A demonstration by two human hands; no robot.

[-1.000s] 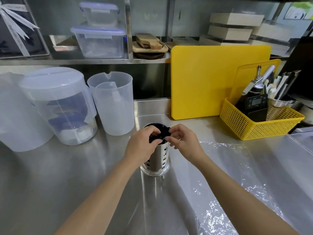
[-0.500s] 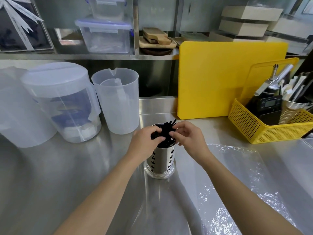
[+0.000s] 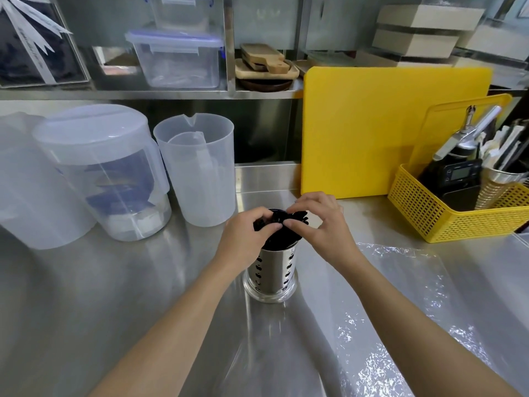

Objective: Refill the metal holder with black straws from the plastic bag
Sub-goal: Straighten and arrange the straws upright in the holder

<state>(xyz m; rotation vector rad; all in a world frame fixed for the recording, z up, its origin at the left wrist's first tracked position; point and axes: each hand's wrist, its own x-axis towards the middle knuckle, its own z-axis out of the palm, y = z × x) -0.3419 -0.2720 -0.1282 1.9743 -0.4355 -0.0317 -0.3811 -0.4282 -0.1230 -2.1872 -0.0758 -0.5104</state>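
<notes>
From the camera on my head I look down at a shiny steel worktop [image 3: 86, 296]. The metal holder [image 3: 270, 272] stands upright on it, right in front of me. It is a round tin cup with holes in its side. The black straws [image 3: 282, 229] stand inside it, and their tops poke up over the rim.

My left hand [image 3: 243, 234] is at the left side of the holder's top. Its fingers [image 3: 267, 227] are curled and pinch the tops of the black straws. My right hand [image 3: 320, 224] is at the right side of the top. Its fingers [image 3: 292, 223] are pressed close together and pinch the straw tops too. My two hands almost touch over the holder.

The plastic bag [image 3: 400, 296] lies flat on the worktop to the right of the holder, under my right arm. It is clear and crinkly, and it shines in the light.

Behind the holder, to the left, stand a clear jug [image 3: 197, 173] and a big tub with a lid [image 3: 103, 173]. To the right, a yellow board [image 3: 386, 127] leans against the back. A yellow basket [image 3: 446, 216] with tools in it sits just beside the board. A shelf [image 3: 143, 94] runs above them, and a clear box [image 3: 177, 58] rests on it.
</notes>
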